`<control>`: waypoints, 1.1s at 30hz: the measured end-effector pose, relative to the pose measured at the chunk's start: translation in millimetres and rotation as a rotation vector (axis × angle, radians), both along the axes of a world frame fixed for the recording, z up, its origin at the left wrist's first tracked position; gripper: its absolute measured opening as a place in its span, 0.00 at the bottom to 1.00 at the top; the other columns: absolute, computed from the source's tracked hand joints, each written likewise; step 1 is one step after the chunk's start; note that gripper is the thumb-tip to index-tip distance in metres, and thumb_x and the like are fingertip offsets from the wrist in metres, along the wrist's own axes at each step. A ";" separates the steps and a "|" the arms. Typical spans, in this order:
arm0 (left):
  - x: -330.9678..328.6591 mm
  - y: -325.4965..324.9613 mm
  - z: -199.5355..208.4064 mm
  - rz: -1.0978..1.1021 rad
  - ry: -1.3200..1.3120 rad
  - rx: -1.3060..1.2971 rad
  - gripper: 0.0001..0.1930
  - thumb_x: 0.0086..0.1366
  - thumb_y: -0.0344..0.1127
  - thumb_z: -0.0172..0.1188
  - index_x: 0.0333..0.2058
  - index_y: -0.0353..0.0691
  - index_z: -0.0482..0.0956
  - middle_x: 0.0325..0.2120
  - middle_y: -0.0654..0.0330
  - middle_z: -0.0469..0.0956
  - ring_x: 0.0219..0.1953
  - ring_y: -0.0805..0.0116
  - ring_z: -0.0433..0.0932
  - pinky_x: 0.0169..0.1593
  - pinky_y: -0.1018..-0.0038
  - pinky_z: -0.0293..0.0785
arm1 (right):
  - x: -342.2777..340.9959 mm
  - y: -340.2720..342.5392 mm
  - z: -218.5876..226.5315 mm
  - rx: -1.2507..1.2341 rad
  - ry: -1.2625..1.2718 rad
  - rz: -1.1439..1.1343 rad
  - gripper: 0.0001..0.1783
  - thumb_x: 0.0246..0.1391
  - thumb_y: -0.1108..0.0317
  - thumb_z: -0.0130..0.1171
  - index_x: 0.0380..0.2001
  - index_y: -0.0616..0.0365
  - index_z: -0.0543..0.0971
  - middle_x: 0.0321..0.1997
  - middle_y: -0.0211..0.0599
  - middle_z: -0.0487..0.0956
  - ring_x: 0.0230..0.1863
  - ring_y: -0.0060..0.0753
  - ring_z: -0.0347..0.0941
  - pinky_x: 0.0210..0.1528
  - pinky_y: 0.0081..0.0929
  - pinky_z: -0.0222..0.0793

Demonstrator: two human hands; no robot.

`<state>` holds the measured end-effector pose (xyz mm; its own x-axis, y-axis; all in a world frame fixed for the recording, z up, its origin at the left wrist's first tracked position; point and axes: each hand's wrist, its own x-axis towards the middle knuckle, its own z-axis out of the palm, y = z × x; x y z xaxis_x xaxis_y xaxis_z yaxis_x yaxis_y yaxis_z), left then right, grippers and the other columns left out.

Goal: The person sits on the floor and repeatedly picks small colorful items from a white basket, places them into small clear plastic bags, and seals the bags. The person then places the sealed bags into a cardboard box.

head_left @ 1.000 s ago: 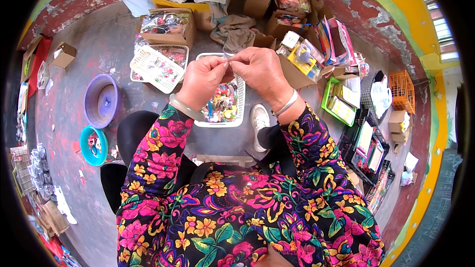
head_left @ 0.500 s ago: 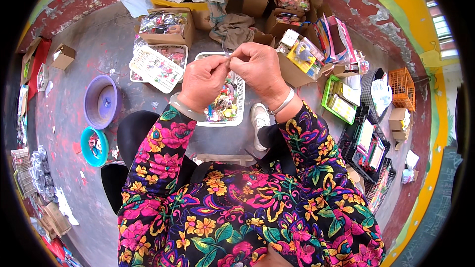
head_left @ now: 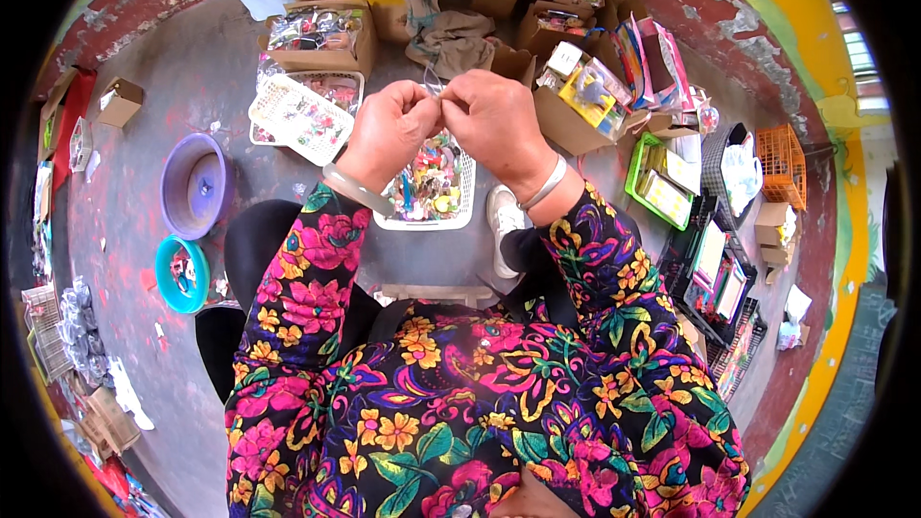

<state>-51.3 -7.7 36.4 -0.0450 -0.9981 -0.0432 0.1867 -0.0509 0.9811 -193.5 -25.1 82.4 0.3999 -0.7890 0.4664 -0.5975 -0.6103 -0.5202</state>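
My left hand (head_left: 386, 130) and my right hand (head_left: 501, 123) meet in front of me above a white plastic basket (head_left: 430, 224). Both are closed in a pinch, fingertips touching or nearly so. A thin, pale, curved strand (head_left: 431, 78) sticks out past the fingertips. Its kind cannot be made out, and the fingers hide the rest of it. Under my hands, the basket holds many small colourful pieces (head_left: 436, 182), perhaps trinkets. Left of my left hand, a second white basket (head_left: 299, 125) lies tilted over another, with similar small pieces in it.
On the left floor stand a purple basin (head_left: 195, 187) and a turquoise bowl (head_left: 182, 274) with small things inside. Cardboard boxes (head_left: 331, 38) of packed goods line the far wall. To the right are a green tray (head_left: 662, 182), black crates (head_left: 715, 273) and an orange crate (head_left: 781, 165).
Both hands have shifted slightly away from me and to the left, still pinched together. The thin strand now shows more as a curve. The view has moved a little.
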 end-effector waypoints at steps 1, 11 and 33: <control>2.3 -0.4 0.8 -0.043 -0.089 0.015 0.08 0.59 0.31 0.52 0.28 0.31 0.73 0.22 0.63 0.75 0.26 0.80 0.72 0.31 0.82 0.71 | 0.3 0.1 0.6 -0.009 0.003 -0.009 0.05 0.39 0.69 0.54 0.16 0.57 0.75 0.21 0.39 0.73 0.25 0.44 0.71 0.25 0.35 0.67; 9.1 4.4 19.9 -0.090 -0.050 -0.007 0.07 0.61 0.29 0.52 0.33 0.31 0.75 0.25 0.64 0.75 0.28 0.79 0.74 0.34 0.82 0.74 | 7.5 2.7 0.2 -0.083 -0.065 -0.071 0.05 0.36 0.70 0.55 0.13 0.55 0.71 0.19 0.35 0.71 0.22 0.41 0.70 0.22 0.33 0.66; 29.2 -4.5 28.8 0.354 -0.612 -0.179 0.10 0.53 0.37 0.52 0.26 0.35 0.77 0.16 0.51 0.74 0.18 0.61 0.73 0.26 0.71 0.68 | 16.7 -15.5 1.8 0.065 -0.298 0.064 0.04 0.41 0.69 0.57 0.23 0.56 0.76 0.24 0.37 0.74 0.27 0.38 0.72 0.27 0.27 0.66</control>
